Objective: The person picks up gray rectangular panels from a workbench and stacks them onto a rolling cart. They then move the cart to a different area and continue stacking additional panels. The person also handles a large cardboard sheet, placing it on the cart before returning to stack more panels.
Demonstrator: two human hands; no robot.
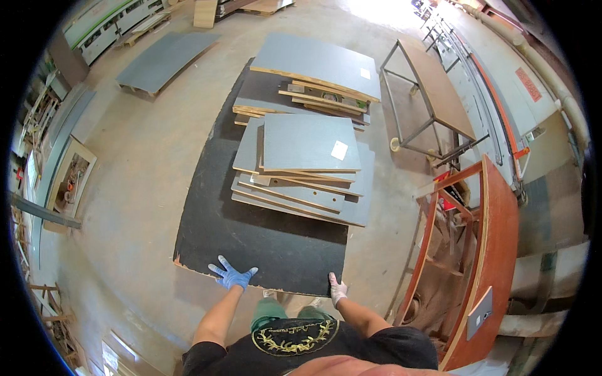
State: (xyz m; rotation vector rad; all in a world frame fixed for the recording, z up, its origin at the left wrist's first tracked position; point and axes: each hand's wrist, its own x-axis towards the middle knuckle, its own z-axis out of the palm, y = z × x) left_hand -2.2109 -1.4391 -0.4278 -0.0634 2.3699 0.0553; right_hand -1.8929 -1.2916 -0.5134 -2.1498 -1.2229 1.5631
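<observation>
A large black board stretches away in front of me, its near edge chipped and showing bare wood. On that near edge my left hand, in a blue glove, lies with its fingers spread. My right hand, in a whitish glove, grips the near right corner, thumb on top and fingers round the side. Farther along the board sits an uneven stack of grey panels, with a white label on the top one. Behind it are more grey panels and several narrow wooden strips.
To the right stand a metal-framed table and a reddish-brown wooden frame, with a long machine beyond. Another grey panel stack lies on the floor at the far left. A framed panel leans at the left.
</observation>
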